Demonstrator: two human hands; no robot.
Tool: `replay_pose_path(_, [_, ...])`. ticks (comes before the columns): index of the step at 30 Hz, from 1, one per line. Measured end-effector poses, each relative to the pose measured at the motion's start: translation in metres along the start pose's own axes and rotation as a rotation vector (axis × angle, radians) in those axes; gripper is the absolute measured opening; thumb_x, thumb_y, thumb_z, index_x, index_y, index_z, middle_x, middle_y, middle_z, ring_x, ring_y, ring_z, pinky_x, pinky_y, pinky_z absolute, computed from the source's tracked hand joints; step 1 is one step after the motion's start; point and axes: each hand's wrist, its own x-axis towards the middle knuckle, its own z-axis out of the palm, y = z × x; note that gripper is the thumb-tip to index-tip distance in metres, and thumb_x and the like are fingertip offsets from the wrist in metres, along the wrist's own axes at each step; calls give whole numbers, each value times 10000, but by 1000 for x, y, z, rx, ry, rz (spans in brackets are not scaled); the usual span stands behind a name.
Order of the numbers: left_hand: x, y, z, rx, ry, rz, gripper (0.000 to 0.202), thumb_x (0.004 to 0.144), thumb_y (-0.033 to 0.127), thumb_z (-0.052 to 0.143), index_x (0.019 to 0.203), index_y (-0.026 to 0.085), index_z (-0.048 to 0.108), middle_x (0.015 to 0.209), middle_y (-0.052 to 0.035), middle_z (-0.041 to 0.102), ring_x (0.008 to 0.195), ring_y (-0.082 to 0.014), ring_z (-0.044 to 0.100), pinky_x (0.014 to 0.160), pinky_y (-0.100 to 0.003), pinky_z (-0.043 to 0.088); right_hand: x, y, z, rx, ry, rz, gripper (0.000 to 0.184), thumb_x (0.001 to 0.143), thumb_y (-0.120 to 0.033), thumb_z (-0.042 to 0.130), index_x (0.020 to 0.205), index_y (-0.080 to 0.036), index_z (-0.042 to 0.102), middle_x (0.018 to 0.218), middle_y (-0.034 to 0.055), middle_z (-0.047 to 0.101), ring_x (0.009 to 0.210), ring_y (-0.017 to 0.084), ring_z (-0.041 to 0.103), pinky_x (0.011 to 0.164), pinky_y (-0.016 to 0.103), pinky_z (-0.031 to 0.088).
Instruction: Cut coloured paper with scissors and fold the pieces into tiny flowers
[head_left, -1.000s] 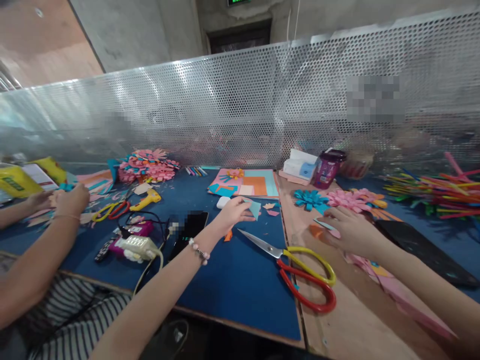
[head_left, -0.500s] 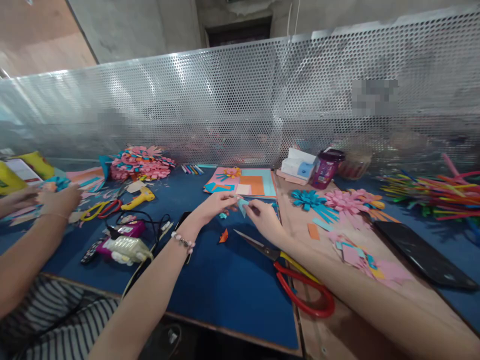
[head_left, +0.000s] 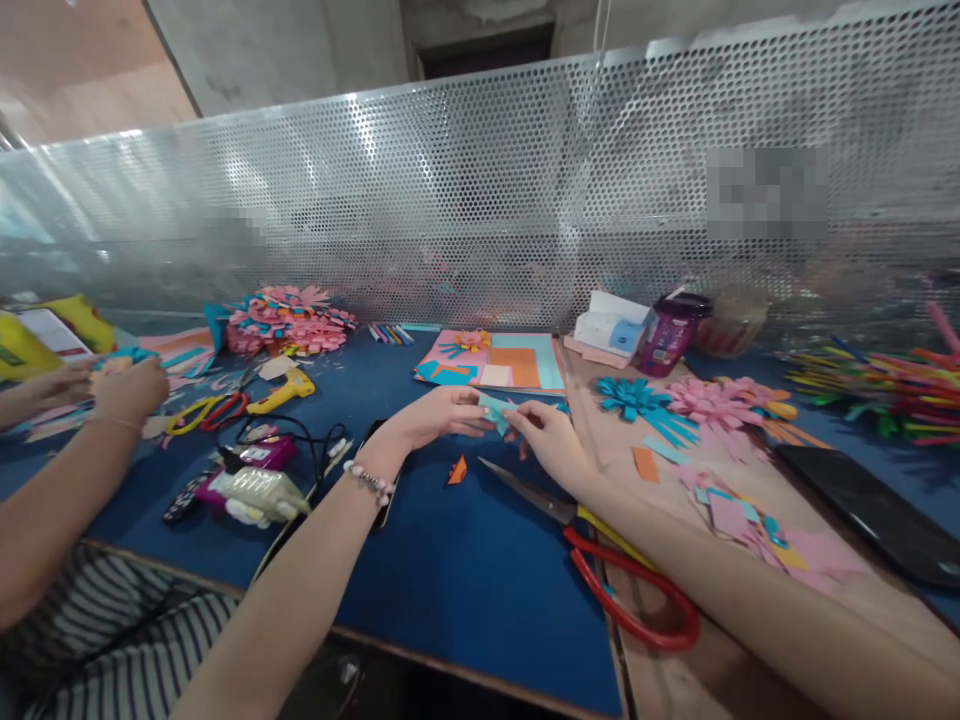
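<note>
A small light-blue piece of paper (head_left: 496, 410) is held up between my two hands above the blue tabletop. My left hand (head_left: 442, 415), with a bead bracelet at the wrist, pinches its left side. On its right side the fingertips of my right hand (head_left: 551, 440) close on it. Just below lies a small folded orange paper piece (head_left: 457, 470). Scissors (head_left: 630, 560) with red and yellow handles rest partly under my right forearm, blades toward my hands.
Behind my hands lies a stack of coloured paper (head_left: 517, 368). Paper flowers (head_left: 634, 397), scraps and a black phone (head_left: 862, 510) are on the right. To the left are a yellow glue gun (head_left: 281, 392), more scissors (head_left: 206, 412) and a co-worker's hands (head_left: 124, 390).
The light-blue paper has been turned and now lies flatter between my fingers. My hands have shifted slightly, and the whole view has swung a little.
</note>
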Motion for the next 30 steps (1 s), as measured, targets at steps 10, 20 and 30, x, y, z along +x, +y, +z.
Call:
replay_pose_path(10, [5,-8,7,94,137,75,254,659,202,674,907,153,690,840,-106,688,714,-165,640,593,-253,504,-1,-2,1,165,15,11,329,799,-345,496,1090,-191,495,651,-38,532,467,111,538,365,213,435])
replay_pose_path(20, [3,-6,1,206,153,87,226,717,233,608,914,204,714,829,-61,689,629,-113,566,554,-210,390,-4,-3,-2,170,-97,-50,249,751,-258,558,978,-183,627,888,37,560,628,118,572,519,258,527])
replay_pose_path(30, [0,2,12,314,107,116,312,777,332,576,1033,172,658,915,-52,653,760,-136,557,604,-223,408,4,4,-5,258,-10,32,268,747,-441,620,739,-174,610,724,-4,627,453,100,554,519,262,433])
